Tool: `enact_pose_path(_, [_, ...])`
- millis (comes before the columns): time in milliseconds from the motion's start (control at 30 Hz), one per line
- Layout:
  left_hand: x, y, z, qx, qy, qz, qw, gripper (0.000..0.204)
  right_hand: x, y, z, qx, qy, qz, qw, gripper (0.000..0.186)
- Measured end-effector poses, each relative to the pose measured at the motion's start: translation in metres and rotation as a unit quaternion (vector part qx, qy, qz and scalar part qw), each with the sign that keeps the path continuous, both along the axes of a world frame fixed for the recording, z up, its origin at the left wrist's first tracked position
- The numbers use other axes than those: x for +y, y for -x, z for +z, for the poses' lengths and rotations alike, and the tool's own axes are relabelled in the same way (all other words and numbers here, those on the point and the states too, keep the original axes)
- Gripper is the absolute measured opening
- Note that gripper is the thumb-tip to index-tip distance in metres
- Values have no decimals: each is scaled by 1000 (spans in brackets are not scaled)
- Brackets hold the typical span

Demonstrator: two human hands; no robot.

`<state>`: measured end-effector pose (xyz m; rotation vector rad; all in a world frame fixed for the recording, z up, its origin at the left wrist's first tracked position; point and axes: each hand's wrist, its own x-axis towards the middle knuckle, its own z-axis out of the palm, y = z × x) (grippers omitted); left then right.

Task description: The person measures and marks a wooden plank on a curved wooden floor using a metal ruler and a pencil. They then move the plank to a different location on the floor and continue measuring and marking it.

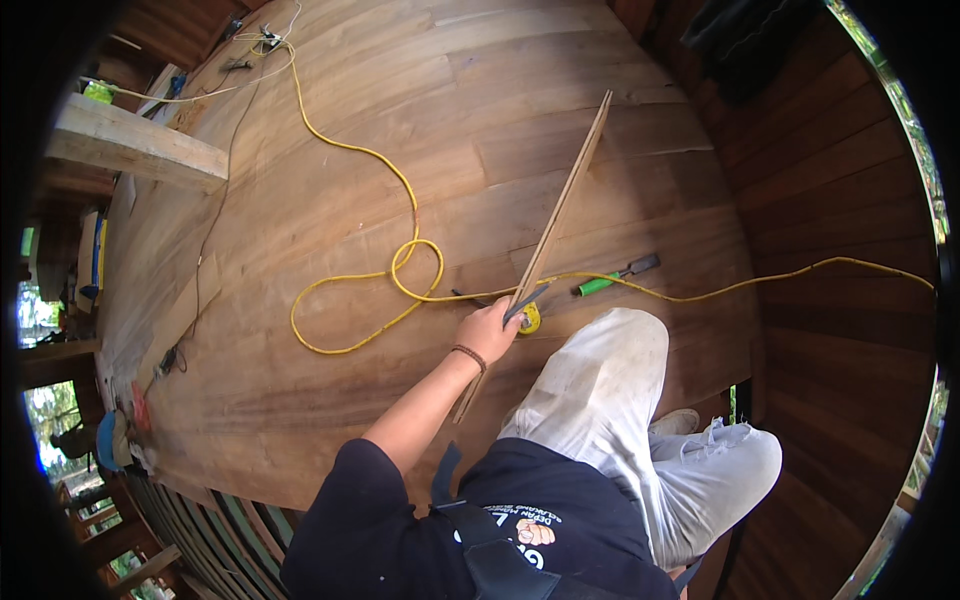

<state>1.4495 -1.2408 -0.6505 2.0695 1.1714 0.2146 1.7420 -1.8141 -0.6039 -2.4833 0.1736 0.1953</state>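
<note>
My left hand grips a long, narrow wooden strip slanting up over the plywood floor, along with a thin dark object that I cannot make out clearly. Just beside that hand lies a yellow tape measure, partly hidden. A tool with a green handle and flat dark end rests to the right, near my bent knee. Only a small patch of skin from my right arm shows at the bottom edge; the hand itself is out of sight.
A yellow cord loops across the plywood. A pale timber beam juts in at the upper left, with cords and small tools behind it. A dark plank wall stands on the right, and slats show beyond the floor edge.
</note>
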Motion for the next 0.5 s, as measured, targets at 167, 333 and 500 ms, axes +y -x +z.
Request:
enact_pose_path(167, [8,-6,5,25,-35,-24,999,27,-8,4,5,-9,-14,-4,1000,23])
enact_pose_path(333, [38,1,37,-21,1,-20,1000,25,-31,9,13,-38,-53,-20,998,23])
enact_pose_path(500, [91,-10,92,-32,36,-27,998,33,-27,19,72,-116,-176,-26,977,23])
